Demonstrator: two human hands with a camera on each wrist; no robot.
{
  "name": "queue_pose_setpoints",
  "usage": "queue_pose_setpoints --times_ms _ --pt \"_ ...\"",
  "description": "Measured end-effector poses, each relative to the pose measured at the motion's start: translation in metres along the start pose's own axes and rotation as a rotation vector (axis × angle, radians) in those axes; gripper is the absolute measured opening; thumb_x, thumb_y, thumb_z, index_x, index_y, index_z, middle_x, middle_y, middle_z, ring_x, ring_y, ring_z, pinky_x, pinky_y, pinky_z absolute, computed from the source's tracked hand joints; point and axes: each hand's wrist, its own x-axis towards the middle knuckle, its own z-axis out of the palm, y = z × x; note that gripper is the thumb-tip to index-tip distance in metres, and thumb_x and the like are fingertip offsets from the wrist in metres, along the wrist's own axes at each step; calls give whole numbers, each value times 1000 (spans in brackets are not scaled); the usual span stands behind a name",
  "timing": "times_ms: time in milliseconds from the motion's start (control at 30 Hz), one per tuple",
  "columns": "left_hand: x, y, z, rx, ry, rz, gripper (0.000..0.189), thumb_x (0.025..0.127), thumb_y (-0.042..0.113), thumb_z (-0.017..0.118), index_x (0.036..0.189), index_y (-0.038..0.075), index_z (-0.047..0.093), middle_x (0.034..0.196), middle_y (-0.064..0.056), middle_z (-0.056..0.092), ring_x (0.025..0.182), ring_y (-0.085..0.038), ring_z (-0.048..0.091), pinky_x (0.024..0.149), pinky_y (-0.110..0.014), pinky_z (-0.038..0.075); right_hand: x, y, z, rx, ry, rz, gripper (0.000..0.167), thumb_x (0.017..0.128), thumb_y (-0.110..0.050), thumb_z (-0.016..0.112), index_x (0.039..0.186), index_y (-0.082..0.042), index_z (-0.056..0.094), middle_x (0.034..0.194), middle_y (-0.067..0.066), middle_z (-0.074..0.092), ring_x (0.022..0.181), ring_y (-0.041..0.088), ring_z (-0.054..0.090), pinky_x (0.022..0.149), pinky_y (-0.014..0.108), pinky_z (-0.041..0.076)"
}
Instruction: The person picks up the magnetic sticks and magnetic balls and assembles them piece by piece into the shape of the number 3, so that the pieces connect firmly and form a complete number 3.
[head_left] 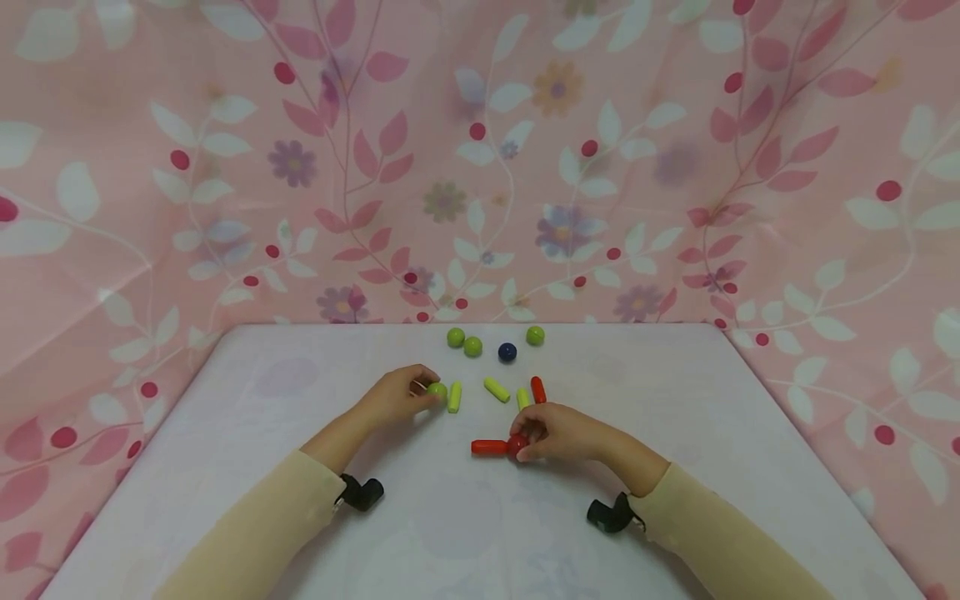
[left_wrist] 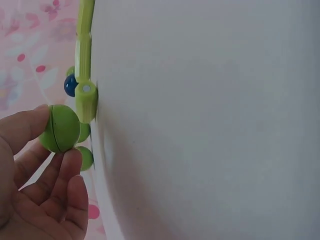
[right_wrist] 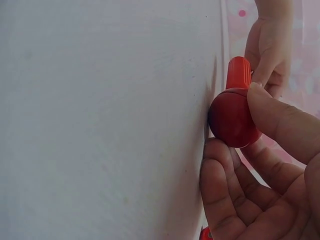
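Observation:
My left hand (head_left: 396, 395) pinches a green ball (head_left: 437, 390) between thumb and fingers, just left of a yellow-green stick (head_left: 455, 397). In the left wrist view a thin seam runs around this green ball (left_wrist: 64, 128). My right hand (head_left: 566, 432) holds a red ball (head_left: 515, 447) by thumb and fingertips, low over the table. A red stick (head_left: 489, 447) lies end-on against that ball's left side. The right wrist view shows the red ball (right_wrist: 231, 118) with the ridged red stick (right_wrist: 238, 73) right behind it; whether they are joined I cannot tell.
Two more yellow-green sticks (head_left: 497, 389) and another red stick (head_left: 537, 389) lie beyond my right hand. Along the far edge of the white table (head_left: 300, 350) sit three green balls (head_left: 472, 346) and a dark blue ball (head_left: 507, 352). A pink floral cloth (head_left: 420, 208) hangs behind.

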Motion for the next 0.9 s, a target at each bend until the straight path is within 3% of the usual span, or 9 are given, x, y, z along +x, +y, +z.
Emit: queue_pose_setpoints --times_ms 233,333,533,900 --pt "-13 6 2 8 -48 50 27 91 22 76 114 11 68 103 2 68 96 -15 63 78 -31 53 -1 0 0 -6 0 -2 27 85 -22 82 107 -19 68 93 -6 64 87 17 58 77 31 51" --pt "-18 9 3 4 -70 42 27 90 23 77 114 14 68 101 4 68 93 -13 62 77 -30 53 0 0 0 -11 1 6 27 85 -22 82 107 -21 68 93 -6 64 88 16 59 77 29 51" --pt "-28 11 6 -35 -164 48 26 90 25 77 112 17 68 100 7 67 91 -12 63 75 -30 53 0 3 0 -14 -2 6 26 86 -23 81 108 -21 68 93 -6 64 88 16 59 78 31 51" --pt "-37 15 15 -58 -259 99 25 89 27 78 110 19 68 97 7 66 89 -13 62 76 -30 52 1 4 0 -11 -3 4 26 86 -24 81 108 -22 68 93 -6 64 88 17 59 78 32 51"
